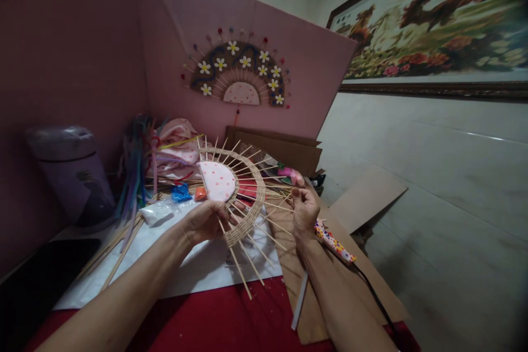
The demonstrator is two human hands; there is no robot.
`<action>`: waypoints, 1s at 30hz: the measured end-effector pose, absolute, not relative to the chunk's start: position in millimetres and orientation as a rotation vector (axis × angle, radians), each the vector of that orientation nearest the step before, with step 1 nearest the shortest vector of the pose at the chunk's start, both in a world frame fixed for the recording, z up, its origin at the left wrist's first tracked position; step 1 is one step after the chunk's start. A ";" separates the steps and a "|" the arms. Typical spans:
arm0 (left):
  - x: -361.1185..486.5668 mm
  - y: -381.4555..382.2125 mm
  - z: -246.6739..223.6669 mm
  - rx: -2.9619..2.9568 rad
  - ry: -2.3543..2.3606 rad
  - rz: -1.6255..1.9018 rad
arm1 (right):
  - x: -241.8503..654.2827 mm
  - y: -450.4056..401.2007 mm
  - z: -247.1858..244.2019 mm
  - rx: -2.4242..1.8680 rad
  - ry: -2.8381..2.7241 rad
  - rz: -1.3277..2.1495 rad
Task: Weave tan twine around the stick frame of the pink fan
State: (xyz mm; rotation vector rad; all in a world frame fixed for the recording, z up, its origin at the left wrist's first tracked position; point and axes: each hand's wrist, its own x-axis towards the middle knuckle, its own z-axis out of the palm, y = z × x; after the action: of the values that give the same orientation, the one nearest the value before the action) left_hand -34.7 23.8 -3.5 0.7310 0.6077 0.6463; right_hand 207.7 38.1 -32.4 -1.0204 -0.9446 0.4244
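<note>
A half-round fan frame (247, 220) of thin sticks, with a band of twine woven through them, is held up over the table. At its centre sits a pale pink half-circle (218, 180) with red spots. My left hand (210, 220) is closed around the frame's lower inner part, by the bare stick ends; some fingers are hidden behind it. To the right, my right hand (306, 209) is closed with fingertips pinched beside the tips of the outer sticks. What lies in that pinch is too small to make out.
A finished-looking flowered fan (243, 69) hangs on the pink board. A patterned glue gun (335, 241) with a black cord lies on cardboard (303, 313) beneath my right arm. A purple bin (72, 176), pipe cleaners (134, 176), blue clay (180, 192) and loose sticks (124, 256) are left.
</note>
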 end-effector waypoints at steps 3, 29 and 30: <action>-34.8 22.9 -1.3 0.742 0.623 0.644 | 205.0 38.1 -30.9 -0.946 -0.863 0.578; -29.1 15.1 -9.1 0.856 0.408 0.518 | 179.2 32.1 -37.7 -0.864 -0.952 0.778; -29.2 15.9 -10.2 0.857 0.392 0.514 | 179.3 31.8 -37.5 -0.871 -0.956 0.769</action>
State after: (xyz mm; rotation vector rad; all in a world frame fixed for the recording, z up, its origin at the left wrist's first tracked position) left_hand -29.2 15.9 -10.2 0.8566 0.3923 0.5136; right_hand 179.3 31.8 -37.5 -0.8709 -0.9563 0.7690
